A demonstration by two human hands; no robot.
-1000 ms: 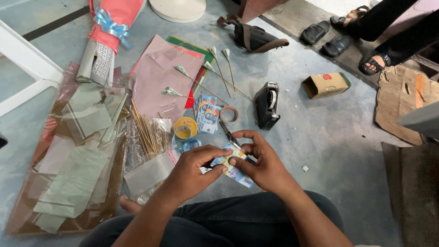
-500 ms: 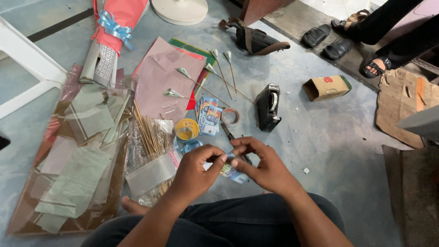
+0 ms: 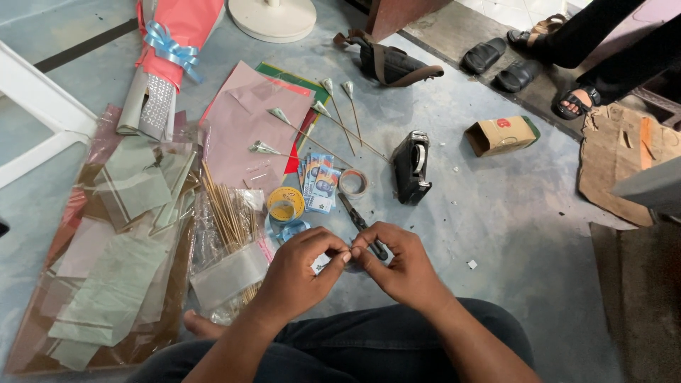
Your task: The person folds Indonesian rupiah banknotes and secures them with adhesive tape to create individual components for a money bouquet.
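**Fingertips Pinching a Small Piece Over a Crowded Floor**

The person is sitting on the grey floor, and the left hand and right hand are meeting just above the knees. Both are pinching together at the thumb and forefinger, tip against tip, on something too small to make out; it looks like a thin strip or a bit of tape, but I cannot tell which. A few banknotes seem to be lying under the hands, mostly hidden.

Just beyond the hands, scissors are lying on the floor, with a roll of clear tape and a yellow tape roll close by. A fanned stack of banknotes is sitting between the two rolls. A black tape dispenser is standing further out, and a bundle of wooden sticks is lying to the left beside clear plastic sheets. Pink paper is spreading toward the far edge, with folded notes on sticks lying across it.

The risk here, as I judge it, is the small piece slipping from so light a grip and getting lost among the clutter below. If it is tape, it could be folding onto itself or sticking to a fingertip. The scissors are lying very near the right hand and could be nudged.
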